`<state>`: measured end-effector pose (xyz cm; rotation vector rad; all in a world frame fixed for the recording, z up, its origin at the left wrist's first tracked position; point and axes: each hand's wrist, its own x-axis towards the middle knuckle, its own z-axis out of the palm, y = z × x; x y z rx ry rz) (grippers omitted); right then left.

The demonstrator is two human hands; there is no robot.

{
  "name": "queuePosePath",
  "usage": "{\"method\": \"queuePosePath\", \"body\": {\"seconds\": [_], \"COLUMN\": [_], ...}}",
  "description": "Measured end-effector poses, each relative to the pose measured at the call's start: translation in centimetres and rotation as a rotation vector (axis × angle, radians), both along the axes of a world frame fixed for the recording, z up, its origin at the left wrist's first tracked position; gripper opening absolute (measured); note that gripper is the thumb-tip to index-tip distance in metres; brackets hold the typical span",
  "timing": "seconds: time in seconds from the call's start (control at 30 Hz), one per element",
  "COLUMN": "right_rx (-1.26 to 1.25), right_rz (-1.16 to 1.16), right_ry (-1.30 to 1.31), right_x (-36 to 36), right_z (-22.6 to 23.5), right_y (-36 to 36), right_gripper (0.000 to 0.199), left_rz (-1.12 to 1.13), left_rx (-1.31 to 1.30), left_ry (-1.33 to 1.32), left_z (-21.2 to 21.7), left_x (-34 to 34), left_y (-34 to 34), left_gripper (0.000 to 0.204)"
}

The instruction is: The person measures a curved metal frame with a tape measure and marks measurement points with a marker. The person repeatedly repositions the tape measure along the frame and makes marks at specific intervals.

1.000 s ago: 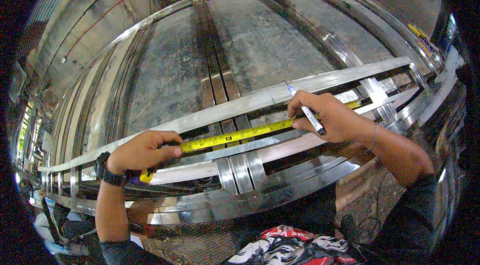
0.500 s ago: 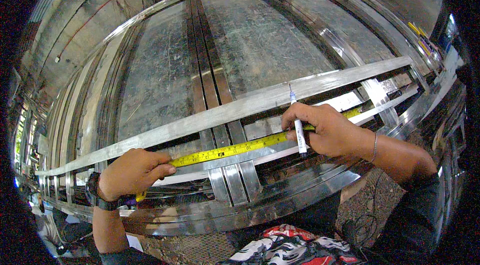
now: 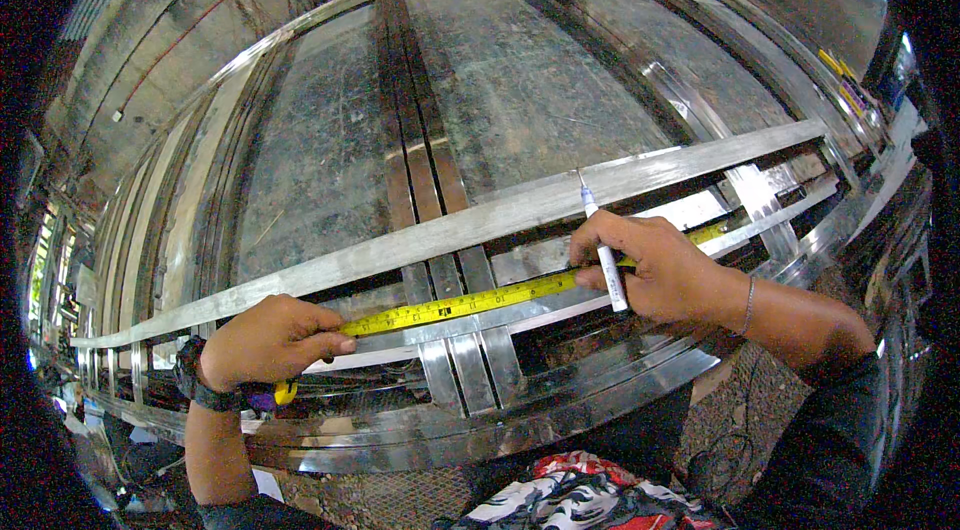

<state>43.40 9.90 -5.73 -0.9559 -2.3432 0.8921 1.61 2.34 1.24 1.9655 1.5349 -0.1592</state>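
A yellow tape measure blade (image 3: pixel 470 306) stretches along a shiny metal bar between my two hands. At its left end, my left hand (image 3: pixel 262 348) pinches the blade between thumb and fingers; a yellow and purple piece (image 3: pixel 285 392), perhaps the tape's case, shows beneath the wrist. My right hand (image 3: pixel 655 265) is closed round a white marker pen (image 3: pixel 608 270), whose blue-tinted end points up at a long brushed metal bar (image 3: pixel 520 195). The right fingers also rest at the tape, which continues past them to the right.
Under the bars lies a broad, scuffed dark sheet (image 3: pixel 540 70) crossed by long metal strips (image 3: pixel 425 160). Several yellow-handled tools (image 3: pixel 840 75) sit at the far right edge. A red cable (image 3: pixel 170 45) runs across the concrete floor at upper left.
My right hand has shifted slightly right, and the marker's lower end has swung right with it. The tape reaches a bit further right. My left hand stays nearly in place.
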Motion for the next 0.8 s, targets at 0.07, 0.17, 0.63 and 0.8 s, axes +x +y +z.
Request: {"method": "queuePosePath", "body": {"seconds": [0.07,0.17,0.63,0.8], "right_rx": [0.015,0.027,0.245,0.327], "right_rz": [-0.004,-0.023,-0.056,-0.088], "right_ry": [-0.011,-0.011,0.139,0.151], "right_x": [-0.1,-0.1,0.3,0.5], "right_z": [0.0,-0.1,-0.8,-0.9], "right_y": [0.0,-0.1,0.3,0.3], "right_gripper": [0.029,0.030,0.032,0.030], "left_rz": [-0.075,-0.097,-0.134,0.010], "left_rx": [0.093,0.212,0.215,0.424], "left_ry": [0.045,0.146,-0.060,0.037], "left_z": [-0.4,-0.8,3.1,1.9], "left_x": [0.1,0.6,-3.0,-3.9], "left_y": [-0.1,-0.3,-2.2,-4.7], "left_gripper": [0.042,0.049,0.074,0.057]}}
